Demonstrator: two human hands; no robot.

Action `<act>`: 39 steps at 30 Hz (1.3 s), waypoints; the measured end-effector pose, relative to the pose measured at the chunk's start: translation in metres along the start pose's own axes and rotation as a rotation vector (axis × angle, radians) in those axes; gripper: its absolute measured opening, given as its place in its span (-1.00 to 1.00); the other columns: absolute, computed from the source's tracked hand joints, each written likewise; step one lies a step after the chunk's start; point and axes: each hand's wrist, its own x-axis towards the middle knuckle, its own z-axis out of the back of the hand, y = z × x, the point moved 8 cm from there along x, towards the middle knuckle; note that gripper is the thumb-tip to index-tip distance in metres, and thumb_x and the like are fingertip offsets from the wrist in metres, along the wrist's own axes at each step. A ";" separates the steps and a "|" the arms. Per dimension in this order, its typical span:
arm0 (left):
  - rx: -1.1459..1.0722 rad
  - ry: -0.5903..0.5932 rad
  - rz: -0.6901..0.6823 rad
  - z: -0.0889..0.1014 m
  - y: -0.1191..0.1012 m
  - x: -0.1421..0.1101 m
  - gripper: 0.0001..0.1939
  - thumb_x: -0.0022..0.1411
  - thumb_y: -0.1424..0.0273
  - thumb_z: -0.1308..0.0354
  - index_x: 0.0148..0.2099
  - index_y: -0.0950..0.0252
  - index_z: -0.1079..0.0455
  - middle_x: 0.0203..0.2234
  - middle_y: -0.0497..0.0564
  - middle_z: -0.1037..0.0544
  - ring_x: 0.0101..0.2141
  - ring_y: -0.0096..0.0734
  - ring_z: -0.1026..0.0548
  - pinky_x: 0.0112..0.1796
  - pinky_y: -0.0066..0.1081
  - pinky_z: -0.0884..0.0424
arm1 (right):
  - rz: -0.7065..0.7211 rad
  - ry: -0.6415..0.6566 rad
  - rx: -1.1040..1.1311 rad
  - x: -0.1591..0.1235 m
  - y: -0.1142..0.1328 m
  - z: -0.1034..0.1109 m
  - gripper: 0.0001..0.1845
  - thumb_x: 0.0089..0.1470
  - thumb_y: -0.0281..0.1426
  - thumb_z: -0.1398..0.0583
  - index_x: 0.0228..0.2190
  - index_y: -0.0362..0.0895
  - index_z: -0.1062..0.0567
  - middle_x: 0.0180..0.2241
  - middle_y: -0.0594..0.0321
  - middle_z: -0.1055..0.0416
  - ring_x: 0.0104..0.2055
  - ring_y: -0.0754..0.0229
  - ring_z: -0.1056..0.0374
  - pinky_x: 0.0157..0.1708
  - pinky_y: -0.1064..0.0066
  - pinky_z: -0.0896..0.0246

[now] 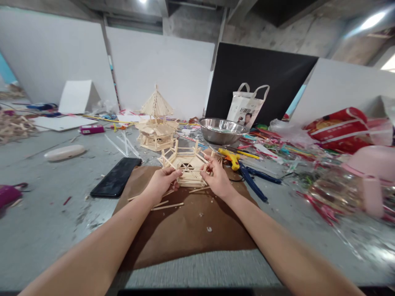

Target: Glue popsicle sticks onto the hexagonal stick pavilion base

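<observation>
A many-sided model frame of pale wooden sticks point(189, 181) stands on a brown sheet point(197, 234). At its near side, a thin wooden stick point(191, 169) spans level between my two hands. My left hand point(165, 181) is closed, thumb and fingers pinching the stick's left end by the frame's left corner. The other end is between the thumb and fingers of my right hand point(216, 176), close to the right corner. My fingers partly hide the frame's corner posts. Several loose sticks point(166, 206) lie on the sheet below my left hand.
Left of the sheet lies a black phone point(115, 177). A yellow glue gun point(231, 158) and blue-handled pliers point(253, 179) lie to the right. Behind stand a roofed stick pavilion point(156, 123) and a steel bowl point(222, 131). A pink-lidded jug point(367, 185) is at far right.
</observation>
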 end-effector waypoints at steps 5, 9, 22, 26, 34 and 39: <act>0.015 -0.009 0.001 0.001 0.000 0.000 -0.64 -0.16 0.19 -0.19 -0.38 0.40 -0.33 -0.70 -0.12 -0.33 -0.70 -0.64 -0.27 -0.64 -0.56 -0.24 | 0.009 -0.011 -0.006 0.000 0.005 0.001 -0.49 -0.14 -0.53 -0.08 -0.08 -0.18 -0.13 -0.44 0.31 -0.24 -0.41 0.31 -0.19 -0.33 0.40 -0.12; 0.032 -0.013 -0.005 0.001 -0.001 0.000 -0.64 -0.16 0.18 -0.19 -0.41 0.40 -0.33 -0.72 -0.13 -0.31 -0.69 -0.63 -0.27 -0.64 -0.55 -0.24 | 0.022 -0.011 -0.081 -0.001 0.008 0.002 -0.49 -0.13 -0.51 -0.09 -0.07 -0.19 -0.15 -0.43 0.29 -0.28 -0.40 0.31 -0.21 -0.29 0.39 -0.13; 0.063 0.018 -0.012 -0.001 -0.006 -0.002 -0.64 -0.15 0.19 -0.17 -0.41 0.40 -0.31 -0.72 -0.13 -0.29 -0.68 -0.62 -0.28 -0.62 -0.55 -0.24 | 0.478 -0.081 -0.839 -0.015 0.052 -0.005 -0.83 0.02 -0.38 -0.04 -0.43 -0.09 -0.44 -0.12 0.20 -0.29 0.02 0.11 -0.02 0.00 0.19 0.16; 0.168 0.096 0.008 0.001 -0.013 -0.003 -0.69 -0.18 0.26 -0.20 -0.41 0.39 -0.31 -0.66 -0.10 -0.33 -0.61 -0.58 -0.33 -0.56 -0.54 -0.30 | 0.498 -0.106 -0.863 -0.016 0.062 0.002 -0.83 0.03 -0.39 -0.04 -0.42 -0.11 -0.42 -0.14 0.18 -0.30 0.01 0.10 -0.04 -0.01 0.20 0.14; 0.792 -0.017 0.055 0.039 -0.027 0.004 -0.74 -0.12 0.38 -0.06 -0.31 0.35 -0.39 -0.81 -0.12 -0.30 -0.72 -0.52 -0.27 -0.63 -0.51 -0.20 | 0.410 0.399 -0.774 -0.026 0.056 -0.017 -0.82 0.05 -0.40 0.00 -0.40 -0.13 -0.40 -0.38 0.20 -0.38 -0.32 0.24 -0.26 -0.34 0.44 -0.11; 1.207 -0.073 -0.114 0.050 -0.044 0.006 -0.80 -0.10 0.37 0.01 -0.48 0.30 -0.43 -0.69 -0.03 -0.42 -0.61 -0.45 -0.34 -0.55 -0.50 -0.16 | 0.342 0.530 -0.908 -0.035 0.047 -0.027 -0.79 0.03 -0.42 -0.01 -0.42 -0.09 -0.44 -0.41 0.19 -0.41 -0.37 0.22 -0.29 -0.44 0.45 -0.07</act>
